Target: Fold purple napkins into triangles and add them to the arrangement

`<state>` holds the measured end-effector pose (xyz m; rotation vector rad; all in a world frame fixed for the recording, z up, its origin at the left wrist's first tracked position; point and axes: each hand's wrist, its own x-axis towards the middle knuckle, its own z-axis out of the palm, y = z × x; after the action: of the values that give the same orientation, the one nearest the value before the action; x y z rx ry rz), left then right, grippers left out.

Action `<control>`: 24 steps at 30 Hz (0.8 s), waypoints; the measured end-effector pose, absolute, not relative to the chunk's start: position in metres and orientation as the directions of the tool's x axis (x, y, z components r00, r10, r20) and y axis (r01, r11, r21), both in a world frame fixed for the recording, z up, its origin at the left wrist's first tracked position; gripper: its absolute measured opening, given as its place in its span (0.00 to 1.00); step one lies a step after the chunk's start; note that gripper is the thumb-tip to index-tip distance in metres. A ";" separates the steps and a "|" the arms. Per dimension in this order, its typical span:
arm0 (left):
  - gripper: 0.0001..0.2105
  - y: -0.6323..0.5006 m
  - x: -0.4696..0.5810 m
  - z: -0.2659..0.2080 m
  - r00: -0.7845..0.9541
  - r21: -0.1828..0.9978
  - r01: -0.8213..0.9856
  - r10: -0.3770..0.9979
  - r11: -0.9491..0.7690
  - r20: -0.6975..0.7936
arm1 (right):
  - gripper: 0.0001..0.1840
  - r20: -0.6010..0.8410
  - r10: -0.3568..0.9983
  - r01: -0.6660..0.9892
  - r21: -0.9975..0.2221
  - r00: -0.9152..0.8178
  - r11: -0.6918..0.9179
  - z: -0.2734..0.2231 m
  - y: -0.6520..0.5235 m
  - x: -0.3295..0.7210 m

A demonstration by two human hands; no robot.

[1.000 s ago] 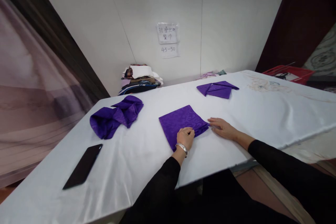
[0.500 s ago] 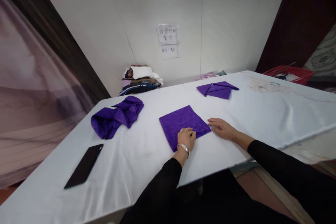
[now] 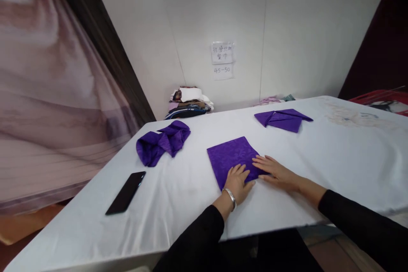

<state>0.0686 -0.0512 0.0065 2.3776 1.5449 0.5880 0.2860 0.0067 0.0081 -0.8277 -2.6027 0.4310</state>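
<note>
A purple patterned cloth napkin (image 3: 228, 155), folded into a flat square, lies on the white tablecloth (image 3: 178, 204) in front of me. My left hand (image 3: 237, 182), with a silver bracelet at the wrist, rests on its near edge with the fingers spread. On the napkin's right corner lies my right hand (image 3: 276, 172), fingers stretched out flat and partly covering that corner. Left of it sits a purple cloth folded into a bow-like shape (image 3: 164, 142). Another purple folded cloth (image 3: 283, 120), with pointed ends, lies farther back on the right.
A black phone (image 3: 126, 193) lies at the table's left side. Behind the table a pile of folded clothes (image 3: 189, 102) stands against the wall, below paper signs (image 3: 222, 53). A red basket (image 3: 385, 100) is at the far right, and a pale curtain (image 3: 63, 93) hangs at left.
My left hand has opened from curled fingers to spread ones on the napkin. My right hand has moved from beside the corner onto it. The whole view has shifted left.
</note>
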 end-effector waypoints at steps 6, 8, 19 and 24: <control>0.31 -0.063 0.030 0.010 0.247 0.255 0.931 0.965 -0.263 0.092 | 0.34 0.139 0.586 0.506 -0.373 -0.798 0.778 -0.004 0.008 0.269; 0.34 -0.070 0.017 0.007 0.232 0.249 0.940 0.972 -0.234 0.036 | 0.34 0.120 0.609 0.535 -0.365 -0.784 0.762 -0.009 0.007 0.276; 0.32 -0.063 0.006 0.017 0.136 0.335 0.930 0.988 -0.153 0.073 | 0.33 0.157 0.655 0.582 -0.341 -0.739 0.739 -0.002 0.014 0.282; 0.28 -0.016 0.001 0.017 0.041 0.262 0.962 0.991 -0.073 0.124 | 0.33 0.180 0.601 0.520 -0.352 -0.779 0.778 0.019 0.030 0.203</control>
<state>0.0006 -0.0162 0.0169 2.1866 2.0626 0.4147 0.2033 0.0305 0.0191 -0.8671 -2.6895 0.4124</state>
